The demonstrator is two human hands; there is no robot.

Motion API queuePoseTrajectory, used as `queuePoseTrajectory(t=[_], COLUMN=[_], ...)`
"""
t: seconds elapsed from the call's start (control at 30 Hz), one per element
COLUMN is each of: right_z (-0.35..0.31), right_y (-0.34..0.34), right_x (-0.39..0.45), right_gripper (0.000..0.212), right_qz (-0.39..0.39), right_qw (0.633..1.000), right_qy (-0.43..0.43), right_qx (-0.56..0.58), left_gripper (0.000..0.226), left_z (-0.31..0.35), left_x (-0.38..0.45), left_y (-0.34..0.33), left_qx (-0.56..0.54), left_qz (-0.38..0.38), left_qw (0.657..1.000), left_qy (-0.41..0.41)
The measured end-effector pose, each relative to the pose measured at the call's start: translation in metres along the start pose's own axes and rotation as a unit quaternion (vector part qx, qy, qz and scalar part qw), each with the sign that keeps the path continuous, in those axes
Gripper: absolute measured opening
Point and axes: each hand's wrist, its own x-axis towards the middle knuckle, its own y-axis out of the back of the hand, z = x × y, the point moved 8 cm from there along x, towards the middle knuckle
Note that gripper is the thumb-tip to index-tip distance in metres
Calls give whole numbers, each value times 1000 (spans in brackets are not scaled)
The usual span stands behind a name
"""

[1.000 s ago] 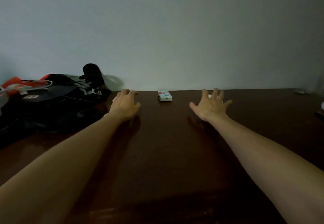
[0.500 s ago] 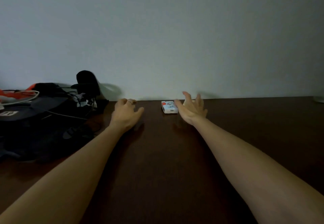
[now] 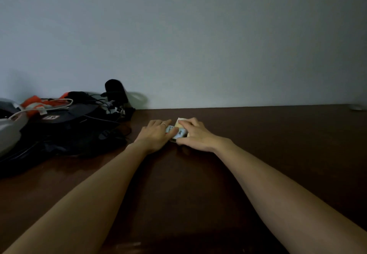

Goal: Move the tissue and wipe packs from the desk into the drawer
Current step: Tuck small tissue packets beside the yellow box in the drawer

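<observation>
On the dark wooden desk [image 3: 258, 154], near the back wall, both hands meet over small packs. My left hand [image 3: 154, 134], a ring on one finger, presses against the left side of a pale blue-and-white tissue pack [image 3: 177, 131]. My right hand [image 3: 195, 134] covers the packs from the right, fingers curled over the top and thumb along the near edge. A second, cream-coloured pack [image 3: 181, 120] peeks out behind the right fingers. How many packs lie under the hands is hidden. No drawer is in view.
A heap of dark bags [image 3: 59, 126] with orange fabric, white cables and a black upright object [image 3: 116, 91] fills the desk's left side. A small pale item [image 3: 357, 107] lies at the far right by the wall.
Both hands have come together at the middle back of the desk and closed on the packs. Earlier they were open and apart, the right reaching in from the right.
</observation>
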Motion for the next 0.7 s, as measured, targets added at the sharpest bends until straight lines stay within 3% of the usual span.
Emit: queuePoseTrajectory(t=[0.2, 0.33, 0.47, 0.6, 0.7], right_z=[-17, -31, -53, -84, -84], right_y=[2, 3, 2, -14, -44], right_x=[-89, -153, -221, -282, -333], right_gripper=[90, 63, 31, 31, 42], right_qz=[33, 74, 183, 303, 398], right_qw=[999, 996, 980, 944, 909], right_qy=[-12, 7, 30, 99, 121], right_qx=[-20, -51, -66, -87, -7], left_gripper=[57, 62, 57, 46, 39], left_z=[19, 41, 72, 101, 82], left_x=[-89, -163, -238, -323, -385], left_y=[14, 35, 60, 65, 33], left_qx=[31, 85, 99, 56, -69], left_qz=[13, 70, 167, 269, 293], left_qw=[999, 994, 981, 960, 954], left_qy=[3, 2, -21, -60, 5])
